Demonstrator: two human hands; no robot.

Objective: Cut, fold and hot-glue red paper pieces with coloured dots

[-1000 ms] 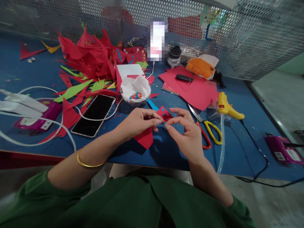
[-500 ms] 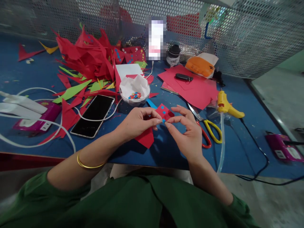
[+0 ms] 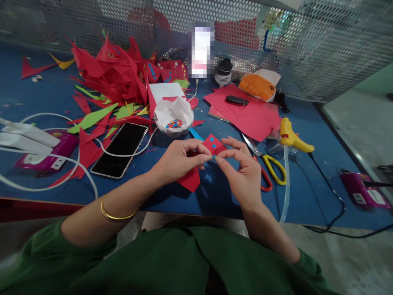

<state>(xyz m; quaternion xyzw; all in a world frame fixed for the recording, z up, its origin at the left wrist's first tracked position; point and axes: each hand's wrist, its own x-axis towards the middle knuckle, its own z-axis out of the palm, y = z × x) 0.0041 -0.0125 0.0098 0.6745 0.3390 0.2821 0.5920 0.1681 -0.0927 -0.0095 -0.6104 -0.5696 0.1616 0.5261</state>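
Observation:
A red paper piece [image 3: 215, 143] with small blue squares on it is between my two hands, above the table. My left hand [image 3: 186, 159] pinches its near edge between thumb and index finger. At the tips of my right hand [image 3: 242, 170] is a small blue paper square [image 3: 214, 157], pressed against that same edge; thumb and index finger are drawn together there. Below my left fingers, another red paper part [image 3: 190, 180] shows, partly hidden by the hand. A blue strip [image 3: 194, 133] lies just beyond the fingers.
Beyond my hands stands a lined bowl [image 3: 174, 119] with coloured bits. Scissors [image 3: 265, 162] and a yellow glue gun [image 3: 293, 137] lie to the right, red sheets [image 3: 254, 116] behind them. On the left are a phone [image 3: 120, 149], white cables and a red paper heap [image 3: 113, 73].
Both hands and the red paper have shifted very slightly to the right, and the paper is tilted a little differently. The blue square stays at the right fingertips.

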